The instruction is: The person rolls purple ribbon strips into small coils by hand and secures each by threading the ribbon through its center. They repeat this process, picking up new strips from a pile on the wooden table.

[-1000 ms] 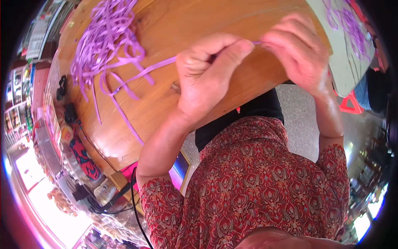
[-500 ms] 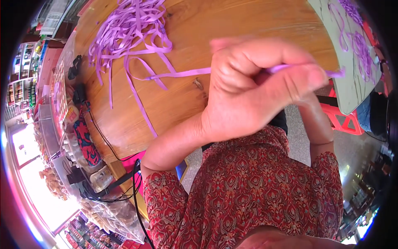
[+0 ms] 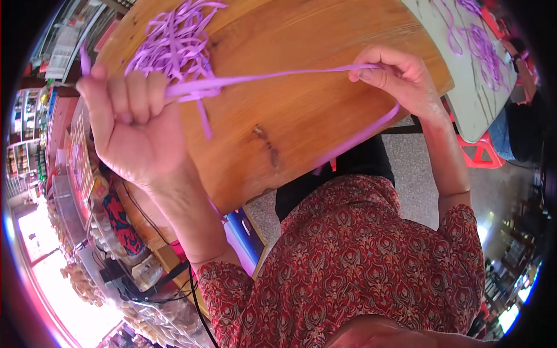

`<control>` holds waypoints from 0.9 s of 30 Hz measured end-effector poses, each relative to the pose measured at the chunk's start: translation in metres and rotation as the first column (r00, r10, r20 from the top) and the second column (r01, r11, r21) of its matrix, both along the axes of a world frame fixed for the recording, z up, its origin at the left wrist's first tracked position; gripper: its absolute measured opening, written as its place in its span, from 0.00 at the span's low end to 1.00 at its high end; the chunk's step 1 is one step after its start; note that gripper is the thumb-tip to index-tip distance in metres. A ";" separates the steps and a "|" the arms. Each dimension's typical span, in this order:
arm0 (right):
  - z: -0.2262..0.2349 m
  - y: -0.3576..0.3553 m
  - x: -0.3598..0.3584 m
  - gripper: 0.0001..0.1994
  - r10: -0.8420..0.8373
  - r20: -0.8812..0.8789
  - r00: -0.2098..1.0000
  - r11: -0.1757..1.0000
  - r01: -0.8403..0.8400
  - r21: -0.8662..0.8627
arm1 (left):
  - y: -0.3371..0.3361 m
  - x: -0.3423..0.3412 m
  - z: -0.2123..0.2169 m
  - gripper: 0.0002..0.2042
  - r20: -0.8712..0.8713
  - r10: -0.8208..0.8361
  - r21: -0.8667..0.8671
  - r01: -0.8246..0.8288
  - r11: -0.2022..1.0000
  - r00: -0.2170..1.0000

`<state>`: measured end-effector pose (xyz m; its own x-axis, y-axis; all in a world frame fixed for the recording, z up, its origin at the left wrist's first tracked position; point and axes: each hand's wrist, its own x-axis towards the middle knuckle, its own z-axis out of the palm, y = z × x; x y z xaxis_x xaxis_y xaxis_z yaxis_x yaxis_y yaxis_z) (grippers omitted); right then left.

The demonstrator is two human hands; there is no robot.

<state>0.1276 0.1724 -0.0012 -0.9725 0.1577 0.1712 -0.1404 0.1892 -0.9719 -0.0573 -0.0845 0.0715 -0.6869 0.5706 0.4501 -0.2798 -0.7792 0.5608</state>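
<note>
A flat purple ribbon (image 3: 278, 74) runs stretched across the table between my two hands. My left hand (image 3: 130, 119) is raised at the left with its fingers curled round the ribbon, and a short end sticks up beyond the thumb. My right hand (image 3: 400, 78) pinches the ribbon between thumb and fingers over the table's right part. From the right hand a loose tail (image 3: 365, 134) hangs down past the table's near edge, blurred by motion. Behind my left hand lies a tangled heap of the same purple ribbon (image 3: 174, 40).
The wooden table (image 3: 301, 35) has a curved near edge. A pale side table (image 3: 464, 104) with more purple strands (image 3: 484, 55) stands at the right, a red stool (image 3: 478, 152) beneath it. Cables (image 3: 191, 278) and plastic-bagged goods (image 3: 156, 313) crowd the left.
My left hand has swung from the middle to the far left, drawing the ribbon out. The right hand, earlier mostly hidden behind the left, now shows plainly.
</note>
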 end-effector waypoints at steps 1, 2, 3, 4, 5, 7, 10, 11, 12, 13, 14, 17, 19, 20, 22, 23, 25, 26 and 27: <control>0.000 0.004 0.002 0.06 -0.037 0.024 0.999 0.999 0.036 0.030 | -0.006 -0.008 -0.008 0.12 0.032 -0.022 0.019 0.021 1.000 0.999; 0.000 0.008 0.005 0.07 -0.075 0.048 0.996 0.996 0.072 0.059 | -0.012 -0.016 -0.016 0.12 0.035 -0.041 0.026 0.040 0.999 0.999; 0.000 0.011 0.008 0.07 -0.093 0.050 0.994 0.994 0.089 0.066 | -0.019 -0.022 -0.024 0.11 0.038 0.018 -0.006 -0.017 1.000 0.999; -0.001 0.012 0.009 0.08 -0.102 0.052 0.993 0.994 0.100 0.044 | -0.023 -0.025 -0.030 0.10 0.039 0.083 -0.040 -0.082 0.996 0.996; -0.002 0.013 0.010 0.10 -0.110 0.054 0.992 0.994 0.109 0.022 | -0.026 -0.028 -0.036 0.10 0.041 0.074 -0.038 -0.073 0.997 0.996; -0.004 0.011 0.006 0.10 -0.125 0.030 0.992 0.992 0.124 0.016 | -0.032 -0.032 -0.045 0.10 0.038 0.359 -0.345 -0.325 0.881 0.933; -0.005 0.000 -0.003 0.11 -0.105 -0.038 0.994 0.994 0.106 0.030 | -0.025 -0.031 -0.060 0.14 -0.423 0.573 -0.472 -0.711 0.522 0.702; -0.005 -0.005 -0.005 0.12 -0.082 -0.078 0.994 0.995 0.086 0.057 | -0.021 -0.027 -0.065 0.17 -0.714 0.584 -0.365 -0.917 0.160 0.386; -0.005 -0.007 -0.008 0.12 -0.082 -0.076 0.994 0.995 0.086 0.055 | -0.021 -0.026 -0.069 0.20 -0.900 0.430 -0.176 -0.965 -0.195 0.078; -0.004 -0.010 -0.009 0.13 -0.039 -0.082 0.996 0.994 0.046 0.095 | -0.012 -0.019 -0.069 0.19 -0.909 0.416 -0.072 -0.993 -0.098 0.025; -0.003 -0.013 -0.009 0.13 0.005 -0.084 0.996 0.991 0.006 0.133 | 0.002 -0.005 -0.067 0.19 -0.913 0.406 0.031 -1.000 0.001 -0.028; 0.008 -0.030 -0.017 0.14 0.012 -0.108 0.994 0.959 0.019 0.284 | 0.043 0.048 -0.057 0.19 -0.950 0.170 -0.169 -0.891 0.422 0.260; 0.004 -0.038 -0.023 0.14 -0.040 -0.145 0.989 0.982 0.066 0.179 | 0.064 0.070 -0.067 0.19 -0.963 0.072 -0.192 -0.844 0.501 0.261; 0.001 -0.038 -0.022 0.14 -0.104 -0.173 0.979 0.991 0.117 0.068 | 0.074 0.081 -0.076 0.18 -0.858 0.123 -0.325 -0.712 0.622 0.499; 0.004 -0.034 -0.017 0.14 -0.113 -0.138 0.984 0.987 0.127 0.101 | 0.081 0.086 -0.081 0.18 -0.692 0.124 -0.412 -0.530 0.741 0.712; 0.006 -0.032 -0.014 0.14 -0.113 -0.106 0.988 0.983 0.126 0.130 | 0.079 0.082 -0.081 0.16 -0.780 0.106 -0.397 -0.618 0.679 0.617; 0.008 -0.026 -0.008 0.13 -0.119 -0.042 0.992 0.982 0.123 0.141 | 0.075 0.076 -0.079 0.14 -0.854 0.073 -0.366 -0.695 0.619 0.514; 0.008 -0.023 -0.004 0.12 -0.117 0.019 0.993 0.982 0.112 0.152 | 0.071 0.074 -0.077 0.11 -0.867 0.055 -0.377 -0.726 0.575 0.495; 0.005 -0.018 -0.002 0.12 -0.122 0.019 0.992 0.981 0.118 0.152 | 0.067 0.070 -0.075 0.08 -0.879 0.037 -0.386 -0.756 0.528 0.475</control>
<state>0.1251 0.1546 0.0041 -0.9528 0.2481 0.1748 -0.0810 0.3471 -0.9343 0.0130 -0.0170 -0.0032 -0.5551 0.6576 0.5094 0.7088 0.0536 0.7033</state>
